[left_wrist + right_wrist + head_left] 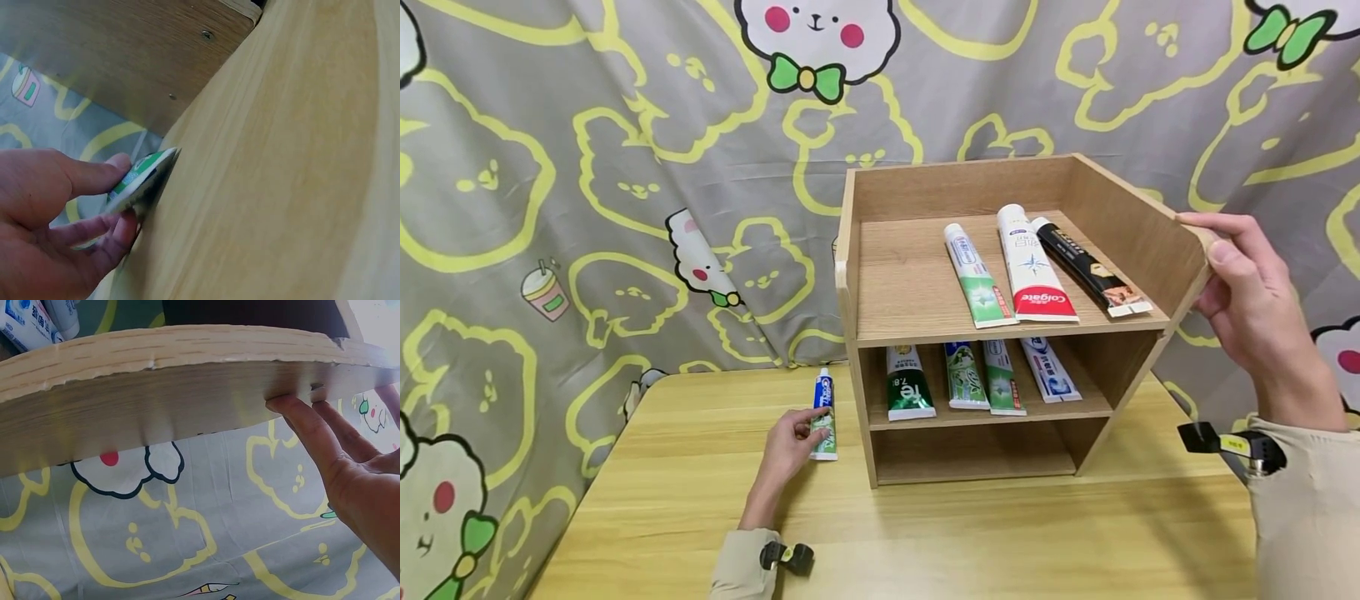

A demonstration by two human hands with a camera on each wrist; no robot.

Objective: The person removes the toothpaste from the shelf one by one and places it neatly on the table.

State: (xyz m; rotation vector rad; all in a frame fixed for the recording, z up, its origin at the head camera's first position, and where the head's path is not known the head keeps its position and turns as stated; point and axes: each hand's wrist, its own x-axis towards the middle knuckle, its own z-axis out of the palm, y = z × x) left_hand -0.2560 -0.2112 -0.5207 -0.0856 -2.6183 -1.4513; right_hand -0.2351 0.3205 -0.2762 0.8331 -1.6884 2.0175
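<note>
Beside the left wall of a small wooden shelf point(970, 335), my left hand point(792, 446) pinches a blue, white and green toothpaste tube point(824, 425) between thumb and fingers. The left wrist view shows the tube's flat end point(147, 172) just at the tabletop. My right hand point(1251, 287) grips the front upper corner of the shelf's right side panel; fingertips point(281, 403) press its outer face. On the top board lie a green-and-white tube point(977, 279), a red-and-white Colgate tube point(1033, 267) and a black tube point(1090, 267).
Several toothpaste tubes lie on the middle level, among them a dark green one point(910, 387) and a blue-and-white one point(1051, 371). Below is a bottom compartment point(973, 454). The shelf stands on a wooden table point(1000, 533), before a patterned grey curtain point(625, 167).
</note>
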